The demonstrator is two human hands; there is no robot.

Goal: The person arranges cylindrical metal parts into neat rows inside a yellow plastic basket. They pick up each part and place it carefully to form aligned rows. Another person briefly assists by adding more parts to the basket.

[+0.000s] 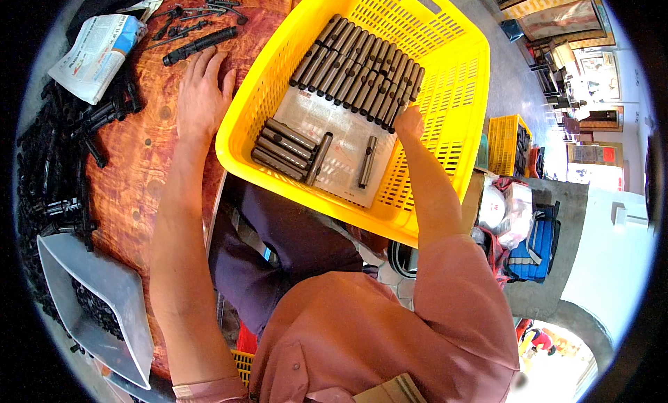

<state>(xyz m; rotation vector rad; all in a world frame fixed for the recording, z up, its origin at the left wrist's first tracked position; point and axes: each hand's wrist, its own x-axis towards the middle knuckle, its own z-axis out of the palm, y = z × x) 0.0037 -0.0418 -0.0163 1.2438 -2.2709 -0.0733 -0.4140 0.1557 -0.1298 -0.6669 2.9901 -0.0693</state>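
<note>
My left hand (204,90) lies flat on the reddish wooden table, fingers spread and holding nothing. Just beyond its fingertips is a black ribbed rod-shaped part (200,46). My right hand (409,123) reaches into a yellow plastic basket (240,156), its fingers curled at the right end of the rows of dark metal tubes (341,72); what they hold, if anything, is hidden. The tubes lie side by side in two rows. Nearer me in the basket are a stack of tubes (284,149), a leaning tube (319,158) and a single tube (367,162).
Black parts (104,117) heap along the table's left side, with a folded newspaper (97,55) on them. A grey scoop-shaped bin (132,298) holds small black pieces. Thin black rods lie at the table's back. Another yellow basket (502,145) and a blue bag (534,246) are at right.
</note>
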